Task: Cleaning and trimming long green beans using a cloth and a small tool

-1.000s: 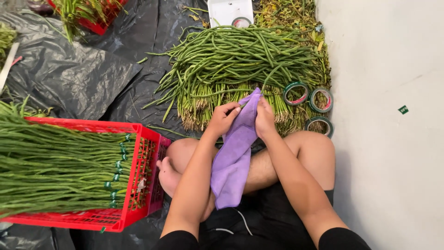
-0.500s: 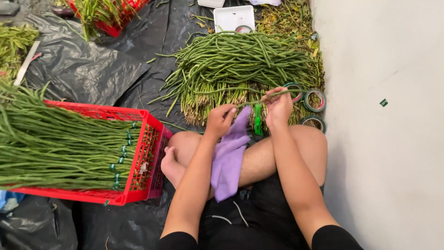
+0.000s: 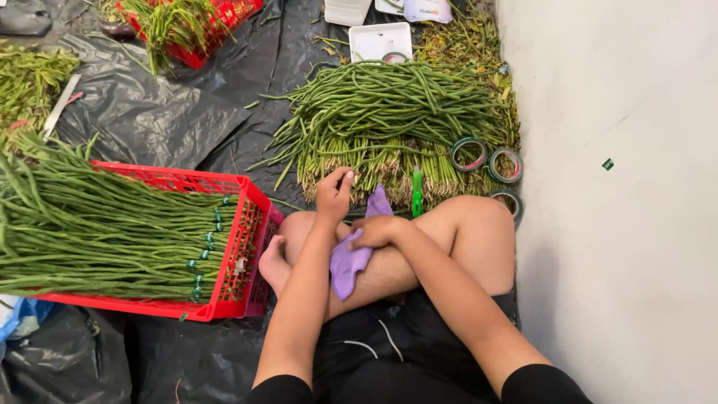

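left hand (image 3: 334,196) on long beans (image 3: 389,120), right hand (image 3: 376,231) gripping purple cloth (image 3: 351,258)

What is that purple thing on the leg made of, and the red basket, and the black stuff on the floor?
The purple cloth looks like soft, matte fabric: it drapes and folds over the leg under the right hand. The red crate seems hard moulded plastic, with a stiff lattice wall. The black sheet is probably thin plastic film: crinkled and shiny.

Black plastic sheeting (image 3: 149,120) covers the floor; on it lie a heap of long beans (image 3: 389,112), a red crate (image 3: 232,247), tape rolls (image 3: 486,158) and a white tray (image 3: 378,39)
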